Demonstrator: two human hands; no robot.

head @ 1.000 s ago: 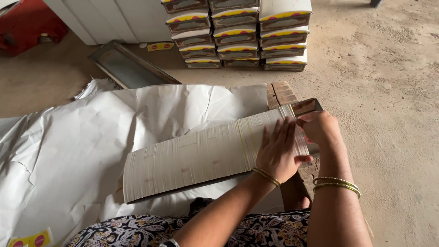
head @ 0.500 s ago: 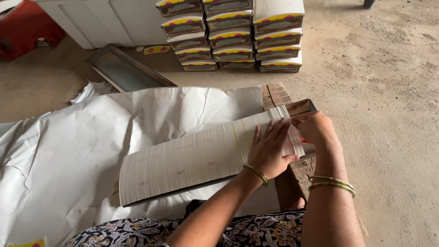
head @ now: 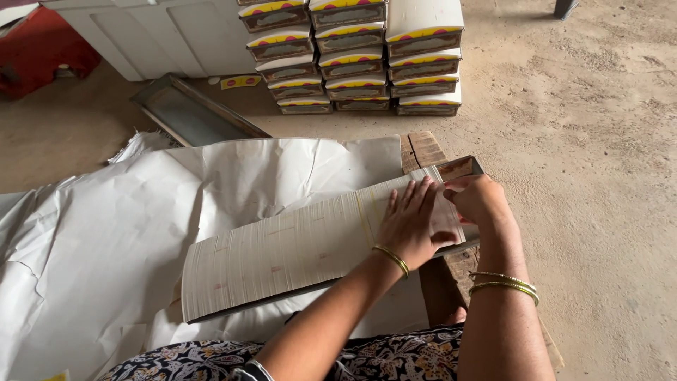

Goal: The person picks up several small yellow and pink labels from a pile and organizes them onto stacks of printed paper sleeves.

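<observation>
A long fanned row of thin cream cardboard sheets (head: pixel 282 250) lies slanted across white paper, its right end in a grey metal tray (head: pixel 471 167) on a wooden board (head: pixel 423 149). My left hand (head: pixel 412 224) lies flat on the right part of the row, fingers spread, a gold bangle at the wrist. My right hand (head: pixel 477 200) is curled at the row's right end, fingertips pinching the last sheets against the tray wall. Two gold bangles ring that forearm.
Crumpled white paper (head: pixel 106 240) covers the floor at left. Stacked white boxes with yellow-red trim (head: pixel 352 53) stand at the back. A framed glass pane (head: pixel 190 113) lies near a white cabinet (head: pixel 155 35). A red object (head: pixel 42 49) sits top left. Bare concrete floor (head: pixel 599 141) spreads to the right.
The view shifted slightly. Both hands stay at the right end of the row, with the left hand sliding a little along the sheets.
</observation>
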